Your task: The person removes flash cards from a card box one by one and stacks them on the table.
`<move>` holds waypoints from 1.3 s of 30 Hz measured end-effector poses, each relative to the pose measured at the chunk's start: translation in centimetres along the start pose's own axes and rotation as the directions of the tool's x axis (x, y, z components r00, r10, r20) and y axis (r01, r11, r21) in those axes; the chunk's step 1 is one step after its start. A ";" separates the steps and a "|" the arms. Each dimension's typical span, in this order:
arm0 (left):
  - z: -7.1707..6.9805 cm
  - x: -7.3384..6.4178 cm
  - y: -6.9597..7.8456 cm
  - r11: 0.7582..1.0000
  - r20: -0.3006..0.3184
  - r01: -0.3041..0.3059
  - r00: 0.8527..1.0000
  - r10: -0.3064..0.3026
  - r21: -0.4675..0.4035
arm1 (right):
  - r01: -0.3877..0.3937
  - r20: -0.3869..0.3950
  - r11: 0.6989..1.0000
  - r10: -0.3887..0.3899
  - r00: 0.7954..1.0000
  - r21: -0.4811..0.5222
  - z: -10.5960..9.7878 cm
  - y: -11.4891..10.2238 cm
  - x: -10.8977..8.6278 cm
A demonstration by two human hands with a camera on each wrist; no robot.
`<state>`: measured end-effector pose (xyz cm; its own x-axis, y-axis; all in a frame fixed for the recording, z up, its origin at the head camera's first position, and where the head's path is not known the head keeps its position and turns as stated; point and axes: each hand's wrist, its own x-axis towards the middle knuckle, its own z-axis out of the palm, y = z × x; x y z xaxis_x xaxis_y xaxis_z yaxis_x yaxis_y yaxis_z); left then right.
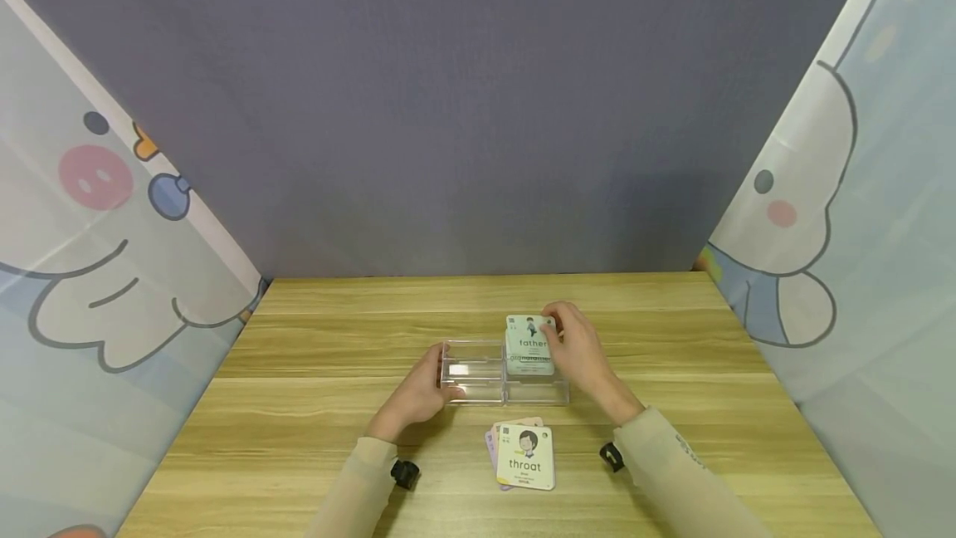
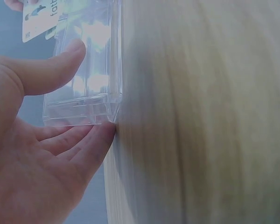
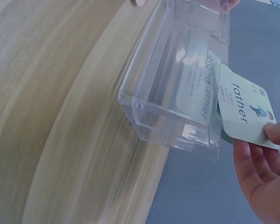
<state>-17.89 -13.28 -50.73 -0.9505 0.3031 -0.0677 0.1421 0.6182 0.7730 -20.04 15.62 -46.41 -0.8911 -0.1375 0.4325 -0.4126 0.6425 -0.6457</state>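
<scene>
A clear plastic card box (image 1: 474, 371) with several compartments stands on the table. My left hand (image 1: 420, 387) holds its left end, the thumb over the front and the fingers (image 2: 65, 140) against the side wall. With thumb and fingers, my right hand (image 1: 578, 350) pinches a pale green "father" card (image 3: 245, 109) at the back of the box's right column. A "grandfather" card (image 3: 196, 84) stands inside the box, just in front of the "father" card and partly seen through the plastic. In front of the box, a "throat" card (image 1: 526, 457) lies on top of other cards.
The wooden table (image 1: 284, 438) runs back to a grey wall panel (image 1: 478, 106). Pink and purple card edges (image 1: 490, 443) stick out beneath the "throat" card. Curtains with cartoon prints (image 1: 97, 272) hang at both sides.
</scene>
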 end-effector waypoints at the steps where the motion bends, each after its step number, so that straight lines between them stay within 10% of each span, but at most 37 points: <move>1: 0.0 0.0 0.0 1.000 0.001 0.000 1.000 0.000 -0.001 | -0.004 0.003 1.000 0.004 1.000 0.002 0.0 0.0 0.0; 39: 0.0 0.0 -0.1 1.000 0.003 -0.008 1.000 0.008 -0.010 | -0.045 0.012 0.988 0.044 0.999 0.149 -1.3 -0.7 -0.4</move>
<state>-17.94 -13.35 -50.79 -0.9487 0.3097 -0.0633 0.1467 0.6088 0.7796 -19.17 16.17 -45.26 -0.9105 -0.1181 0.3963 -0.3955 0.5283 -0.7513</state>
